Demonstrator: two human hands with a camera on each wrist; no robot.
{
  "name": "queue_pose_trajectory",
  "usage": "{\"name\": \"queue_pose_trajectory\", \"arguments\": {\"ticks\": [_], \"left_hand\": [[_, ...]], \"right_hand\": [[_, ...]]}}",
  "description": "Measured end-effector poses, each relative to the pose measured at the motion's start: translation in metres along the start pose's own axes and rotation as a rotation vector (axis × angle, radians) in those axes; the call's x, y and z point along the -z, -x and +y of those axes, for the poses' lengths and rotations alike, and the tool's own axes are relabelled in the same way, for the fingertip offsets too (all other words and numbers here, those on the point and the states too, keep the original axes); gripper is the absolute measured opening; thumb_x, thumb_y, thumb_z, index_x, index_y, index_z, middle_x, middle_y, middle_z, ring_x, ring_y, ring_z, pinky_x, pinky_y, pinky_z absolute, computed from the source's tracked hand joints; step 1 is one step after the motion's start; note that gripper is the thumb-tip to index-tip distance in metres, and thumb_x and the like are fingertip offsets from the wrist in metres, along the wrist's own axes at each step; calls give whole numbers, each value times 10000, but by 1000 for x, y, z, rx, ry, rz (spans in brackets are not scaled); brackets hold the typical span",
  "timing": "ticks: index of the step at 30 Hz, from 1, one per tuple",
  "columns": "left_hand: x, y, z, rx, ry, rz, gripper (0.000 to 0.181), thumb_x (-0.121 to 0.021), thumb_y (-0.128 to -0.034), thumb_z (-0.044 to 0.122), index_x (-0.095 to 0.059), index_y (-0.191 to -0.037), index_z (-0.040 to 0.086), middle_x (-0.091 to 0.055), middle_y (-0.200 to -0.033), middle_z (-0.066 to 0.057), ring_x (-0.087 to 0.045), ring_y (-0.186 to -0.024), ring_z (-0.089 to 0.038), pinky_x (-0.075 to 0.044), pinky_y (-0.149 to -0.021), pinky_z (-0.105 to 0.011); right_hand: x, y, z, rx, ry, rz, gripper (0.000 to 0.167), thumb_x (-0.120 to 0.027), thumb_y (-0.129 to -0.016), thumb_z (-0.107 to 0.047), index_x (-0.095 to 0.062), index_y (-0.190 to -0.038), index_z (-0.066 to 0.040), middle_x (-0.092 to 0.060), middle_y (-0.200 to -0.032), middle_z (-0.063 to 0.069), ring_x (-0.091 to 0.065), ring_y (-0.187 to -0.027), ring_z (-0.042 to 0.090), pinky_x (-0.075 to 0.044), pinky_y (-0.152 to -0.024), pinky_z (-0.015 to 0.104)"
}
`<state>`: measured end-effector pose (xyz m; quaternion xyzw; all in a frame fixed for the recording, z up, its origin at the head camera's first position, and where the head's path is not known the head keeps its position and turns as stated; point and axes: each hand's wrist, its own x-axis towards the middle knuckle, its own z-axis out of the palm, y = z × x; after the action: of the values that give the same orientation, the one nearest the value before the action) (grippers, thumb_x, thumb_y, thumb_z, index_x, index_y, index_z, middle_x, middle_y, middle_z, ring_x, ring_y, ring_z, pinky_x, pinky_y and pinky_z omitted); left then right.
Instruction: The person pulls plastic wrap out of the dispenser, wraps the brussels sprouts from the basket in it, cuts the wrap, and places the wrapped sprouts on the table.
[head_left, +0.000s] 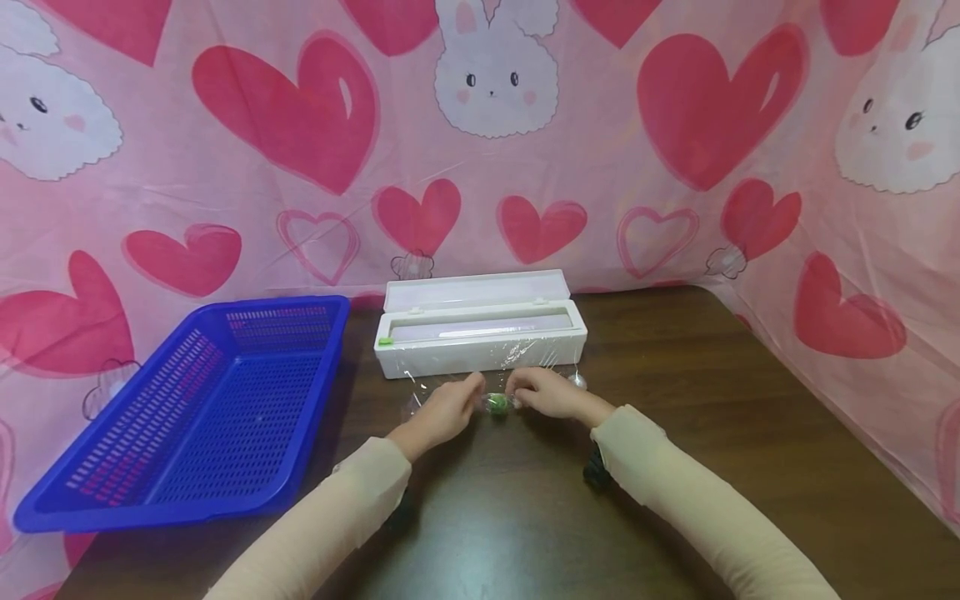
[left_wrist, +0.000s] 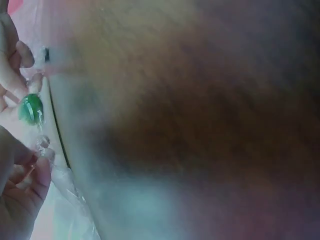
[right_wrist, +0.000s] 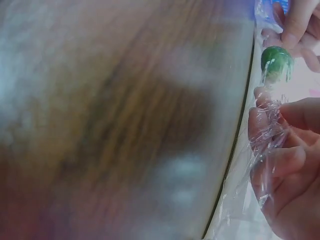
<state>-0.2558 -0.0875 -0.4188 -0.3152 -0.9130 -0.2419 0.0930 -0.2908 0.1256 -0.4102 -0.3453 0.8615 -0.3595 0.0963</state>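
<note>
"At nine o'clock on the brown, wood-grained tabletop [head_left: 712,392], what stands there?"

"A blue, rectangular basket of slotted plastic [head_left: 172,515], well apart from the work. Moving right comes the bare left hand [head_left: 447,408], its grip a narrow pinch on clear, crinkled plastic film [right_wrist: 272,115]."

"And the small, round, glossy green thing [head_left: 497,403]?"

"Wrapped in that film between the hands, with a long white box, lid raised [head_left: 480,357], at its twelve o'clock. Whether it touches the tabletop, I can't tell. At its three o'clock, the right hand [head_left: 547,393] pinches film too."

"What could go wrong?"

"Uneven pulling, I'd judge: if one pinch tugs harder, the thin film might tear. A slackened pinch could let the gathers open. Film also lies across the right fingers, so if it clings, letting go might drag the wrap askew."

"Which way does the green thing point?"

"Its body looks nearly round, so I can't name a pointing end or long axis. Its wrap, though, runs from nine to three o'clock, a gathered end toward each hand, roughly parallel to the box."
</note>
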Motion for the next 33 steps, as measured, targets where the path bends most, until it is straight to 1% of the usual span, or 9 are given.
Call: {"name": "queue_pose_trajectory", "arguments": {"ticks": [3,5,7,9,13,18,23,27,33], "left_hand": [[-2,0,0,2,-24,17,156,-561,-834,-47,-515,-909,81,-592,-781,-24,-569,-691,-157,-467,-612,-298],[-2,0,1,21,-20,10,135,-576,-838,-15,-526,-922,78,-563,-823,-25,-554,-715,-162,-464,-633,-302],[-1,1,2,42,-7,-3,126,-605,-849,50,-532,-948,78,-527,-893,-24,-539,-727,-156,-463,-640,-299],[0,1,2,52,0,-23,182,-650,-845,125,-540,-986,85,-491,-971,-30,-537,-767,-154,-468,-669,-303],[-1,1,0,0,-34,-26,236,-711,-815,184,-591,-1002,103,-472,-1049,-21,-562,-792,-144,-479,-689,-288],[-1,1,-1,-62,-98,22,226,-704,-821,158,-594,-1016,127,-503,-962,-5,-554,-715,-125,-464,-600,-250],[1,0,2,-52,-148,39,143,-677,-843,149,-618,-973,153,-542,-902,14,-535,-684,-111,-444,-577,-244],[-1,-3,2,-49,-166,84,71,-664,-850,127,-659,-921,127,-587,-853,19,-573,-726,-125,-467,-629,-277],[-2,-8,1,-52,-224,124,47,-652,-850,104,-681,-884,91,-631,-828,2,-538,-776,-181,-457,-657,-310]], "right_hand": [[-1,-1,1,10,-72,20,125,-493,-861,75,-497,-882,-48,-582,-739,40,-556,-694,140,-447,-609,291],[-1,-1,1,6,-86,27,143,-490,-860,87,-488,-871,-55,-568,-731,46,-551,-689,147,-445,-595,290],[-1,-2,1,-3,-63,27,144,-492,-865,76,-507,-857,-67,-560,-724,29,-536,-681,139,-437,-593,286],[-1,-3,2,-18,-22,24,142,-496,-872,56,-532,-847,-79,-557,-717,9,-519,-668,134,-427,-592,289],[0,-4,1,-47,17,15,130,-497,-896,12,-574,-844,-79,-564,-729,-8,-503,-665,122,-420,-610,291],[1,-3,-1,-38,34,-11,106,-532,-879,-19,-631,-878,-54,-570,-755,-13,-477,-658,110,-412,-608,277],[0,-4,0,10,117,-19,145,-621,-771,-17,-647,-908,-55,-580,-792,-32,-500,-705,106,-435,-643,270],[-1,-5,-2,79,212,24,118,-686,-771,-46,-645,-882,-56,-600,-829,-17,-536,-756,114,-459,-688,284],[-3,-7,-6,108,346,125,36,-693,-822,-111,-695,-847,-85,-528,-811,-44,-487,-726,101,-422,-621,261]]}}
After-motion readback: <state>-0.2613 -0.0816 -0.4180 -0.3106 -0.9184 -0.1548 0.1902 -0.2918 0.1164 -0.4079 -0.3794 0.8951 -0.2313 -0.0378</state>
